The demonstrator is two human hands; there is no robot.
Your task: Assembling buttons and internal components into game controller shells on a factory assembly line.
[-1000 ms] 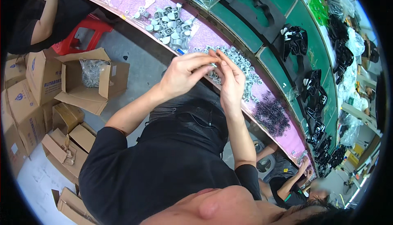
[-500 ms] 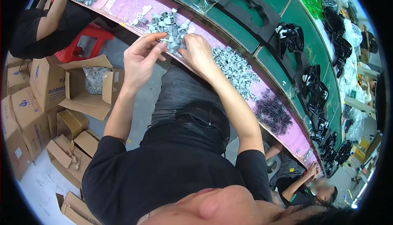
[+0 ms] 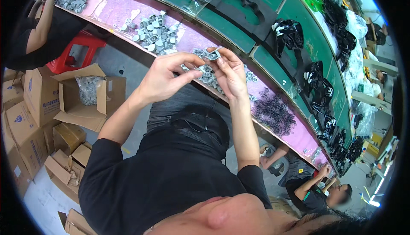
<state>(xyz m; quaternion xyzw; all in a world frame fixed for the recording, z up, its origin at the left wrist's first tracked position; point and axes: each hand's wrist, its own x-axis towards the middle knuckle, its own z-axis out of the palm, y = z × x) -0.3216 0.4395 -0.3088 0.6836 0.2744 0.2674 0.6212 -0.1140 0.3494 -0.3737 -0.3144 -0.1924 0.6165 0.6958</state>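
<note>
Brown cardboard cartons [image 3: 40, 98] on your left: blue logos plus blue printed lettering, one with a white label. Your right hand [image 3: 232, 77] pinches a small grey, squarish hollow part [image 3: 213, 55] between thumb and fingers, up off the pink-covered worktop [image 3: 301, 140]. Your left hand [image 3: 164, 77] sits just beside it, thumb and index tips close together; can't tell if they grip anything. Loose small grey parts [image 3: 209, 77] lie behind, black ring-like pieces [image 3: 275, 113] off right.

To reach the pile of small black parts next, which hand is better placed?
Probably the right hand: it is nearer the pile of small black parts, though it holds a grey, hollow, boxy piece.
</note>
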